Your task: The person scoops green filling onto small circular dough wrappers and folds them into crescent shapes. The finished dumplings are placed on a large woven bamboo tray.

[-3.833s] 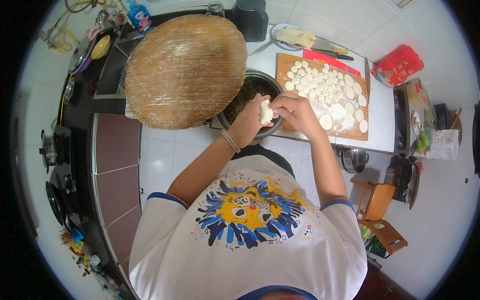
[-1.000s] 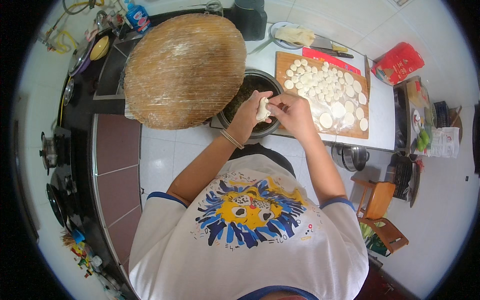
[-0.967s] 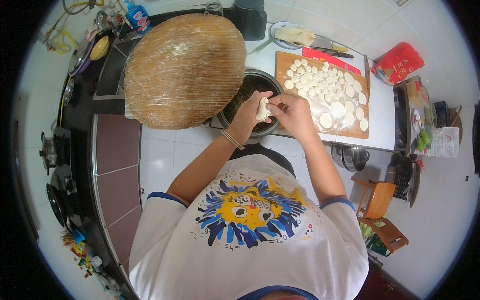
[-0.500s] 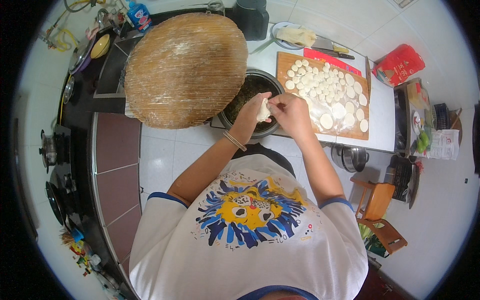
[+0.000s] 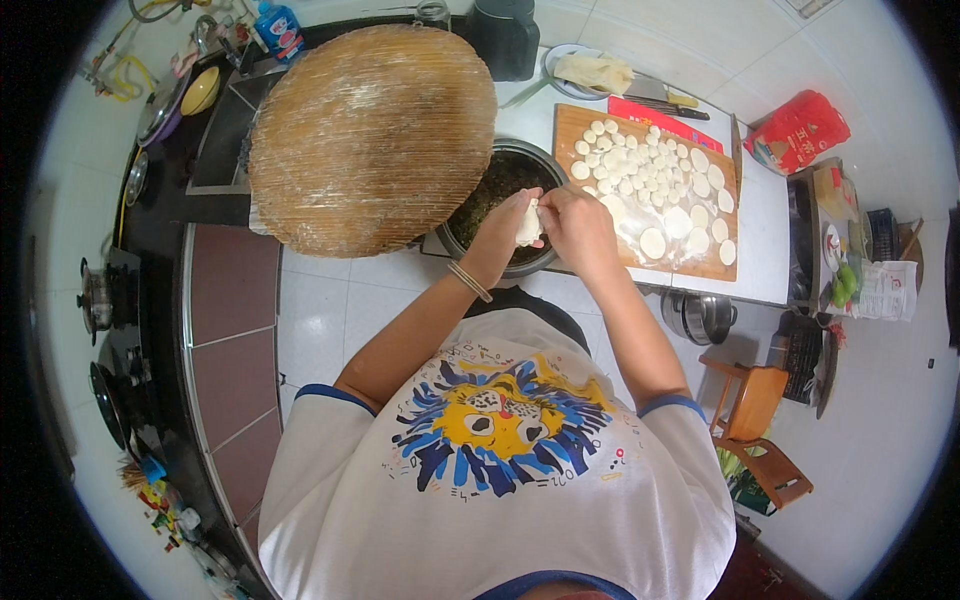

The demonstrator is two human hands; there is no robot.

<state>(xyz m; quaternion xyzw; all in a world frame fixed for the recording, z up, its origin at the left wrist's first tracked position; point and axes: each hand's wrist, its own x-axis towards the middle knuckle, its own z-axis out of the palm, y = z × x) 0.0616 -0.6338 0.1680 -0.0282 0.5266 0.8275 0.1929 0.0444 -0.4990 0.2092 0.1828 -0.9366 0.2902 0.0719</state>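
Observation:
A white dumpling (image 5: pixel 528 228) rests in my left hand (image 5: pixel 497 238), which is closed around it over the metal pot. My right hand (image 5: pixel 580 222) pinches the upper edge of its dough with thumb and fingertips. Below both hands, the round pot (image 5: pixel 545 160) holds a dark, chopped green filling (image 5: pixel 507 180), partly hidden by my left hand. To the right lies a floured wooden board (image 5: pixel 650 262) bearing several small dough pieces (image 5: pixel 640 165) and several flat round wrappers (image 5: pixel 652 242).
Left of the pot, a large round woven tray (image 5: pixel 370 140) overhangs the dark counter. A plate (image 5: pixel 560 60) with a pale cloth or dough lump, a knife (image 5: pixel 680 108) and a red bag (image 5: pixel 800 130) stand behind the board. A wooden chair (image 5: pixel 755 400) is at my right.
My right fingertips have shifted slightly along the dumpling's edge. The dumpling stays in my left hand above the pot.

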